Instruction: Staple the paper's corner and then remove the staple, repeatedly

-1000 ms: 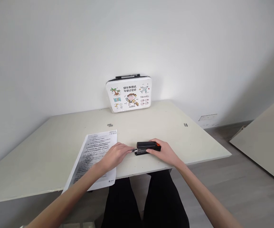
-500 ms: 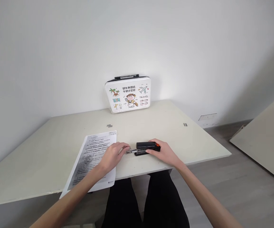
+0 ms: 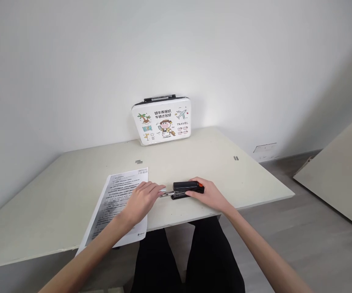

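A black stapler (image 3: 184, 186) with an orange-red patch at its right end rests on the table near the front edge. My right hand (image 3: 208, 194) wraps its rear end, thumb along the near side. From its left end sticks out a narrow metal staple tray (image 3: 167, 194). The fingers of my left hand (image 3: 142, 200) are closed at the outer end of that tray; the thumb is partly hidden. Under my left hand and forearm lies a printed sheet of paper (image 3: 114, 195), its lower corner hanging over the table edge.
The pale table (image 3: 56, 203) stands against a white wall. At its back a white case (image 3: 163, 122) with cartoon prints and a black handle leans upright. Small staple strips (image 3: 138, 162) lie left of centre, with more staple strips (image 3: 236, 158) at the right.
My left hand has turned slightly and its fingers have shifted on the tray's end. My right hand stays on the stapler. The whole view has drifted a little.
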### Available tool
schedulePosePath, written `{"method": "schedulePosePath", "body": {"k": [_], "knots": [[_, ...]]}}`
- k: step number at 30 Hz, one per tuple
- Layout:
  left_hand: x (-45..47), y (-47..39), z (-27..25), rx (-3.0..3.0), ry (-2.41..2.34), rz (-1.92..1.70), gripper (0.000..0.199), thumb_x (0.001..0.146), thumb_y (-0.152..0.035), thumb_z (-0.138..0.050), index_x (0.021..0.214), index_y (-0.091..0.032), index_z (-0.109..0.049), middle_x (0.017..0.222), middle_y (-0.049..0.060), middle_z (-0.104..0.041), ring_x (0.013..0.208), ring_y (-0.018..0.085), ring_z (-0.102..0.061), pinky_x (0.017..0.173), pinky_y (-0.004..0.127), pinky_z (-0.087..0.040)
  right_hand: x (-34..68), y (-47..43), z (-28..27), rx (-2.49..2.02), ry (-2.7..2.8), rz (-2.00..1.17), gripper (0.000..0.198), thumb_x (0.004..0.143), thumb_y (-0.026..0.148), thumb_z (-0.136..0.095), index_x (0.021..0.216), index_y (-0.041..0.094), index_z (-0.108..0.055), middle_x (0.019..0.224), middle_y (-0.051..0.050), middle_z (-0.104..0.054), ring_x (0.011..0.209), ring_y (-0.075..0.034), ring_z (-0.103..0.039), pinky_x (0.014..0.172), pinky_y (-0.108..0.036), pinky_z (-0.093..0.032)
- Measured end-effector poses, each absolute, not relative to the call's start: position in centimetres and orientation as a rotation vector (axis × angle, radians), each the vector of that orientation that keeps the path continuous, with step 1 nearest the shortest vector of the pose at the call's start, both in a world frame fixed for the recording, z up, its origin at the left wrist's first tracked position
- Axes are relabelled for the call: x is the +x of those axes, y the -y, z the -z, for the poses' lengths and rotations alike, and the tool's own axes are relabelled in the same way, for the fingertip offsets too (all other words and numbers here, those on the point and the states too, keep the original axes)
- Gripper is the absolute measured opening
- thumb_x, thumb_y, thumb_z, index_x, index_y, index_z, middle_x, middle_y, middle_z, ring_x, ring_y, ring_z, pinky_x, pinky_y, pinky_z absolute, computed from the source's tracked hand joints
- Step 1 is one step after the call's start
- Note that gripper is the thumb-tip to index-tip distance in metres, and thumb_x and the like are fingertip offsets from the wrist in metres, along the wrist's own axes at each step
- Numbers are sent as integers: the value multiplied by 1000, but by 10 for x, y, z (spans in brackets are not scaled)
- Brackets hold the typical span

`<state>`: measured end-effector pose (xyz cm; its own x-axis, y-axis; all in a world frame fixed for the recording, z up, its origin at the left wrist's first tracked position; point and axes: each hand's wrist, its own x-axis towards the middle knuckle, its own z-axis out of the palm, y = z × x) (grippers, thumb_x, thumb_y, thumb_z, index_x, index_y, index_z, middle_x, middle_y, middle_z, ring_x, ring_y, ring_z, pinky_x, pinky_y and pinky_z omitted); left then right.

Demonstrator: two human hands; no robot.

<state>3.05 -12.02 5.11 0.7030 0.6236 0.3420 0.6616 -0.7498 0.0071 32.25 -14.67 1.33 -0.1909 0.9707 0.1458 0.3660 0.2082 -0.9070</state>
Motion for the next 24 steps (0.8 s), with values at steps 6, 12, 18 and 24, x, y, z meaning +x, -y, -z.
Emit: {"method": "schedulePosePath", "body": {"k": [6,12,18,24], "knots": [[35,123,-57,-2808,1036,411,36,112,-31,-35,114,-20,-70,104,9,-78,94,27,-71,84,43,-50,323,146,-11,-1271,1694,-974,32,88,50,-70,112,29,-69,112,-2,-74,104,-25,-68,90,-38,-54],[36,122,-49,-2849,1113,391,47,112,-40,-30,110,-22,-73,101,9,-79,90,26,-72,85,43,-51,323,146,-12,-1269,1687,-976,31,87,49,-72,111,29,-69,111,-1,-74,103,-24,-68,90,-38,-53],[39,124,-51,-2848,1247,372,50,111,-46,-31,111,-22,-74,102,8,-79,87,28,-73,83,44,-53,323,147,-13,-1280,1694,-983,33,88,51,-71,112,29,-68,113,-3,-74,104,-25,-68,89,-38,-54],[39,126,-54,-2862,1344,402,49,111,-48,-31,113,-25,-75,107,6,-80,91,26,-74,86,40,-54,324,147,-13,-1254,1698,-978,30,88,48,-70,111,29,-70,111,-2,-75,102,-24,-69,88,-38,-54]]}}
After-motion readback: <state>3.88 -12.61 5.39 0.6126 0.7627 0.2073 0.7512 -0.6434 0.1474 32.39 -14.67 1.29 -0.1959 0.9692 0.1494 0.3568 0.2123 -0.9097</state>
